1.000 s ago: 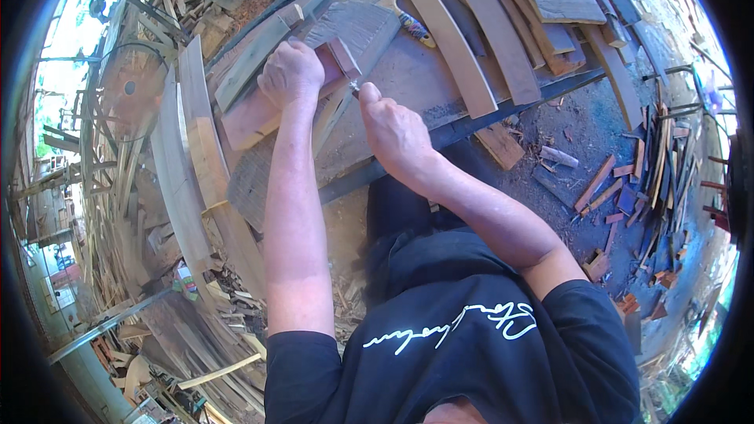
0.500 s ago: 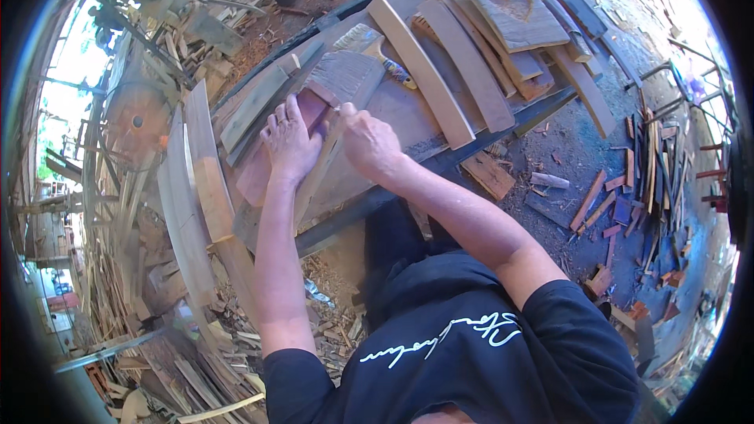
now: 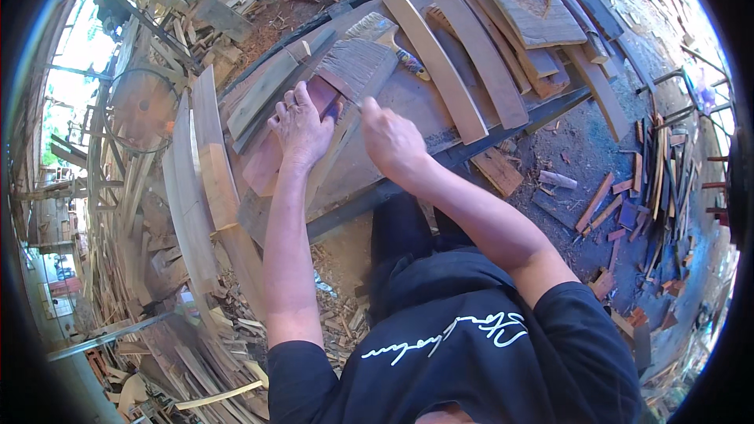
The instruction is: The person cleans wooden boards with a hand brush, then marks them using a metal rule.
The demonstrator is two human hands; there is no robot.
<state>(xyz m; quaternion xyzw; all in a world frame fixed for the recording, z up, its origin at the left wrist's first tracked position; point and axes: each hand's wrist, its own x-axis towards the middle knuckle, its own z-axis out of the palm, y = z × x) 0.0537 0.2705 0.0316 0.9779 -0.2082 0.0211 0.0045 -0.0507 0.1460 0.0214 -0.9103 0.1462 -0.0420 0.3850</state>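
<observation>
My left hand (image 3: 303, 127) grips a reddish-brown wood piece (image 3: 263, 169) from above, thumb on its right side and fingers over the top. The piece lies slantwise on the workbench (image 3: 353, 169), its far end by a pale rough-grained wood block (image 3: 357, 63). My right hand (image 3: 393, 137) is closed round the near end of a narrow flat file-like tool (image 3: 339, 85). The tool's blade lies across the far end of the reddish piece; its handle is hidden in my fist. A brush (image 3: 410, 63) with a yellow-tipped handle rests just beyond.
Curved wooden slats (image 3: 436, 63) lie across the bench to the right. A board with a heart-shaped recess (image 3: 542, 27) tops a stack at the far right. Long planks (image 3: 216, 180) lean at the left. Wood scraps (image 3: 605, 204) litter the ground.
My right hand has drawn back to the right with the tool, and more of the blade shows. My left hand keeps its hold on the reddish piece. The whole view has shifted slightly.
</observation>
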